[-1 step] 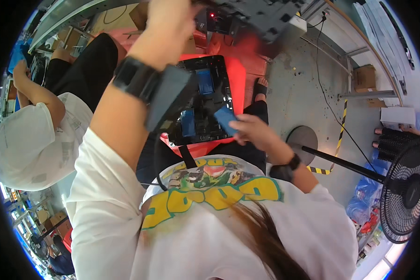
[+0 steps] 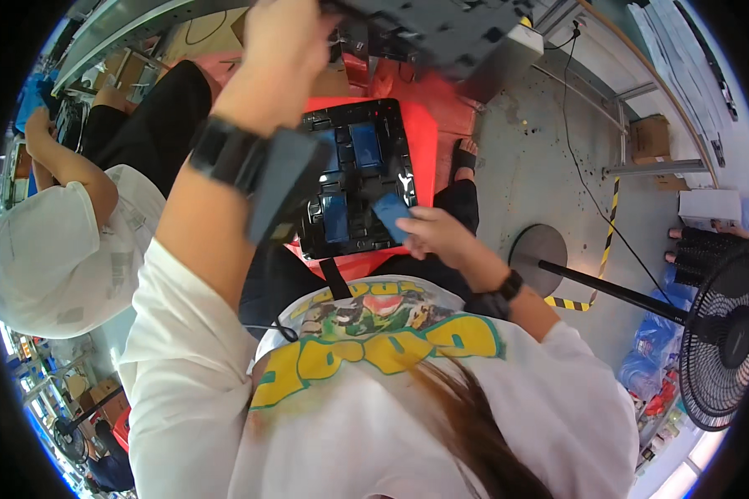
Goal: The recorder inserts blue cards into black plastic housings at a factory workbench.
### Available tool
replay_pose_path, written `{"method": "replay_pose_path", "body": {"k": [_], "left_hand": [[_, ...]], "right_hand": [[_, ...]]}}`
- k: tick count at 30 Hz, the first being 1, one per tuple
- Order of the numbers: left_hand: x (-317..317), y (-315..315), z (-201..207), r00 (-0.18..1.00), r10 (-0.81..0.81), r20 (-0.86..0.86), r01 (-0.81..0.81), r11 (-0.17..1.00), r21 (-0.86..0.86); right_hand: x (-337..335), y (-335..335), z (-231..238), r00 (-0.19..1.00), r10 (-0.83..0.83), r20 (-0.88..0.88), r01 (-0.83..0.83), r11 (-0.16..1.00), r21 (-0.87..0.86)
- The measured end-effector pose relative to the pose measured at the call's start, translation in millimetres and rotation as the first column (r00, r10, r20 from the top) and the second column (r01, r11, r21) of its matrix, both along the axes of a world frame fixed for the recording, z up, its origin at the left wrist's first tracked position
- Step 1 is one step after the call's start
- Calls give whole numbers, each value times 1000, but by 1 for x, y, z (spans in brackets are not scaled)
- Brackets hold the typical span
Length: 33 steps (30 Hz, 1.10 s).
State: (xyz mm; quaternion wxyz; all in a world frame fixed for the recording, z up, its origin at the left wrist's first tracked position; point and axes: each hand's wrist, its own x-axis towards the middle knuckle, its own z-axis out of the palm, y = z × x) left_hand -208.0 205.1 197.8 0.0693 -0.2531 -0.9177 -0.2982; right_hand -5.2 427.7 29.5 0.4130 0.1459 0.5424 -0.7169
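Note:
A black moulded tray (image 2: 398, 133) lies before me with blue rectangular pieces in its recesses: an upper one (image 2: 364, 145), a lower left one (image 2: 335, 219) and one partly hidden behind my left wrist. Between its fingers, my right hand (image 2: 437, 233) pinches another blue rectangular piece (image 2: 390, 218), tilted over the tray's lower right part. Raised at the upper left, my left hand (image 2: 287, 46) is closed at the edge of a second black moulded tray (image 2: 441, 37), which is blurred and cut off by the top of the view. Its fingertips are hidden.
A red surface (image 2: 422, 158) lies under the tray. To my left sits a person in white (image 2: 75, 258). A standing fan (image 2: 728, 345) with a round base (image 2: 538, 259) is on my right. A metal frame (image 2: 133, 33) runs along the upper left.
My left hand and the raised black tray have shifted slightly left. My right hand has moved a little left with its blue piece. More of the lower tray shows beside my left wrist.

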Motion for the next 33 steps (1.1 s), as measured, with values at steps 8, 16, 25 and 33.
{"method": "replay_pose_path", "body": {"k": [8, 16, 25, 33], "left_hand": [[114, -149, -1, 832, -160, 531, -504, 183, 844], [232, -217, -109, 610, -66, 790, -789, 42, 613], [242, -170, -167, 552, -316, 772, -800, 63, 597], [207, -143, -168, 579, -338, 742, -748, 143, 648]], "right_hand": [[11, -54, -44, 976, -187, -110, 200, 972, 121], [7, -62, -11, 700, 604, -381, 133, 414, 900], [14, -50, -3, 446, 890, -95, -15, 114, 993], [-20, -33, 2, 986, -28, -164, 105, 869, 483]]}}
